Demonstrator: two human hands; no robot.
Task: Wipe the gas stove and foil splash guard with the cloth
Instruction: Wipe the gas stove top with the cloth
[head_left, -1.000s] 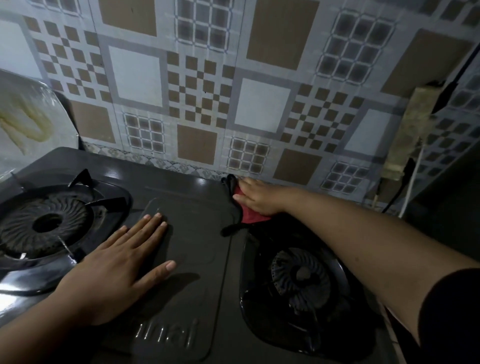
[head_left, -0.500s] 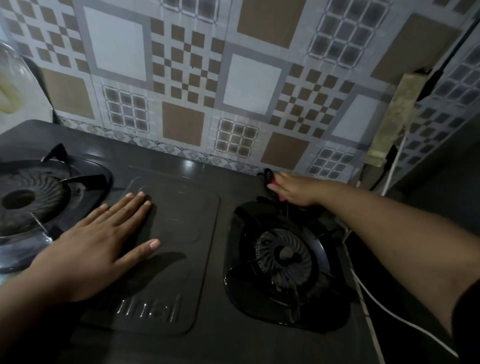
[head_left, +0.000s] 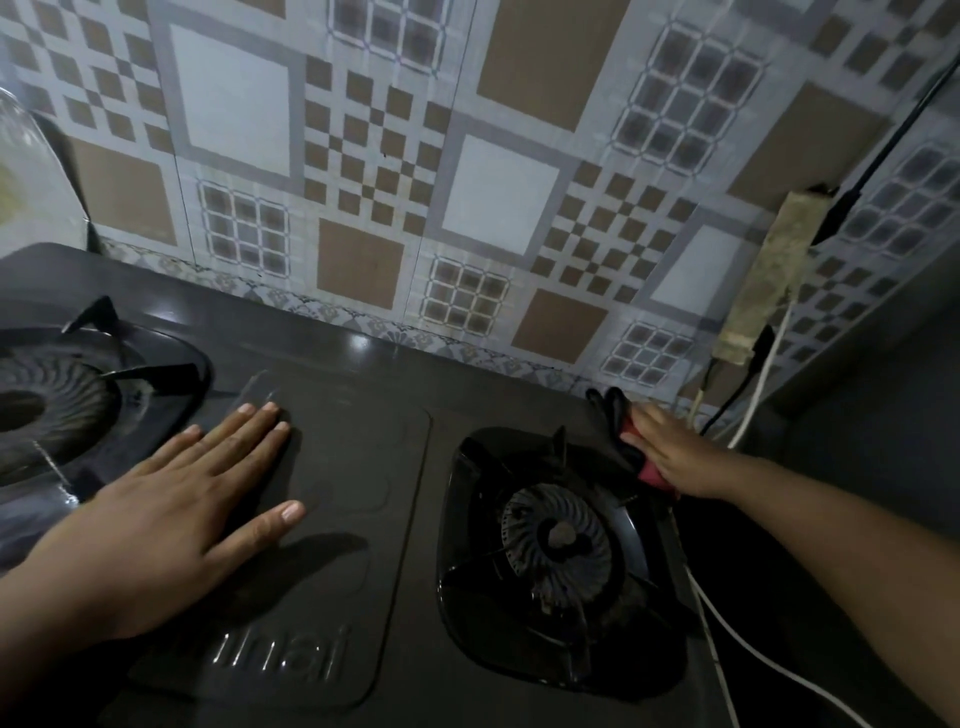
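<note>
the left hand (head_left: 171, 512) lies flat on the dark gas stove (head_left: 358, 467), palm down on the raised middle panel between the two burners, fingers straight and together, thumb spread aside, its grip wide and holding nothing. the right hand (head_left: 675, 457) is out at the stove's far right corner, pressing down on the red and black cloth (head_left: 631, 441), which shows just past the fingers and under the palm, close beside the right burner (head_left: 558, 540); whether that grip curls round the cloth or only presses it, i cannot tell. the left burner (head_left: 47, 405) sits at the left edge with its pan supports up. a curved bit of the shiny foil splash guard (head_left: 26, 171) stands at the far left against the patterned tile wall (head_left: 467, 182). a white cable (head_left: 748, 644) trails down along the stove's right side.
</note>
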